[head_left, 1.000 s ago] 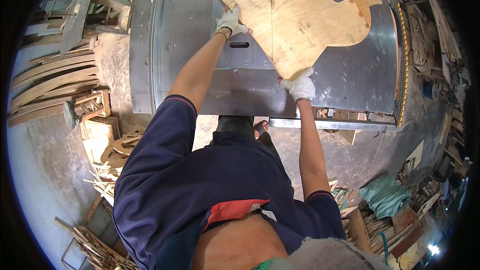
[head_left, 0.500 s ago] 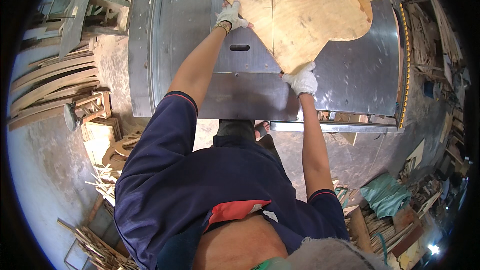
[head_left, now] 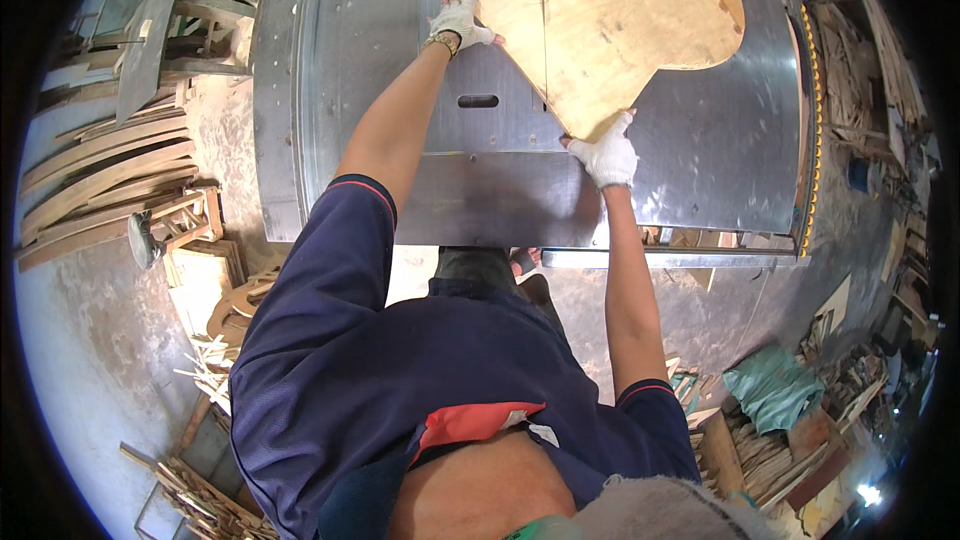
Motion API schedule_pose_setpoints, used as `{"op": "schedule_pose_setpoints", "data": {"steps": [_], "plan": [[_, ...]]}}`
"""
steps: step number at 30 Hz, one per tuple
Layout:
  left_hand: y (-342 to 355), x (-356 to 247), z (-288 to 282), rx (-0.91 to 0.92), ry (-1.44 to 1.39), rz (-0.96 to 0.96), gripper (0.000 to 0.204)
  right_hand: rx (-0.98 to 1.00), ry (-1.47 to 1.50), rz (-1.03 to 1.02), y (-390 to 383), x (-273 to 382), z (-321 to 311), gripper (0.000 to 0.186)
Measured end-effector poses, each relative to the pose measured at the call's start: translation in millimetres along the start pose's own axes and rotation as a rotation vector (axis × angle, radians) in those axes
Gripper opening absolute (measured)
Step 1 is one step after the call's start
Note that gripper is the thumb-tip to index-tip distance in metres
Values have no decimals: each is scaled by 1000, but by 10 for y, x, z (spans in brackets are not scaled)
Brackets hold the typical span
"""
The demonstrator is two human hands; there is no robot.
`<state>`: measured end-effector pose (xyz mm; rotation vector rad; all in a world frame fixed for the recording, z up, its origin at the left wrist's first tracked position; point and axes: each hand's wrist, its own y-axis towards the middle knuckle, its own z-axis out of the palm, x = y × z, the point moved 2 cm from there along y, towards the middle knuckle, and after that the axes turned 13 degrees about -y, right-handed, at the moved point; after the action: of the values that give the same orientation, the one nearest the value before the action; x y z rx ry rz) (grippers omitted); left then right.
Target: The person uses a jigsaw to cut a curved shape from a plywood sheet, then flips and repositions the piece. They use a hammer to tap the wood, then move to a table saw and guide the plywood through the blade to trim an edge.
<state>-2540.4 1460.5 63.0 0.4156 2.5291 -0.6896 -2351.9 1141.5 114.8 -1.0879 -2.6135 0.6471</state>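
Note:
A large plywood board [head_left: 610, 35] with a curved outline on its right side lies on a grey metal worktable [head_left: 370, 180]. A thin dark straight line runs along the board, away from me. My left hand [head_left: 458, 22], in a white fingerless glove, is closed on the board's left edge, thumb stuck out along it. At the board's near corner, my right hand [head_left: 607, 152], gloved the same way, grips with thumb and fingers on either side of the corner. The undersides of the fingers are hidden.
An oval slot [head_left: 478, 101] opens in the tabletop left of the board. A metal rail [head_left: 670, 258] lines the table's near right edge, and a yellow toothed strip [head_left: 814, 130] its right side. Wood strips [head_left: 110, 175] are stacked at left; a green sack [head_left: 772, 388] sits at lower right.
The board has slid slightly away from me over the table, both hands moving with it. My right hand's fingers have spread a little wider around the corner.

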Motion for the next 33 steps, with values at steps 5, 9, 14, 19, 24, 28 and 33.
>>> {"op": "schedule_pose_setpoints", "data": {"steps": [5, 9, 14, 19, 24, 28, 33], "plan": [[33, 8, 5, -36, 37, 2, 148, -207, 58, -351, -46, -171, 165, 114], [88, -6, -27, -22, 37, 2, 148, -187, 85, -367, 96, -211, 208, 105], [176, -23, -72, -24, 44, -7, 146, -177, 92, -353, 144, -153, 174, 104], [263, 1, -95, -10, 24, 11, 151, -145, 69, -345, 189, -114, 125, 105], [386, 3, -136, 15, 20, 14, 154, -137, 57, -336, 289, -56, 86, 105], [483, 18, -147, 19, 29, -4, 155, -156, 42, -330, 344, -14, 56, 104], [556, 35, -150, -12, 29, 29, 153, -152, 46, -328, 393, 4, 37, 103]]}}
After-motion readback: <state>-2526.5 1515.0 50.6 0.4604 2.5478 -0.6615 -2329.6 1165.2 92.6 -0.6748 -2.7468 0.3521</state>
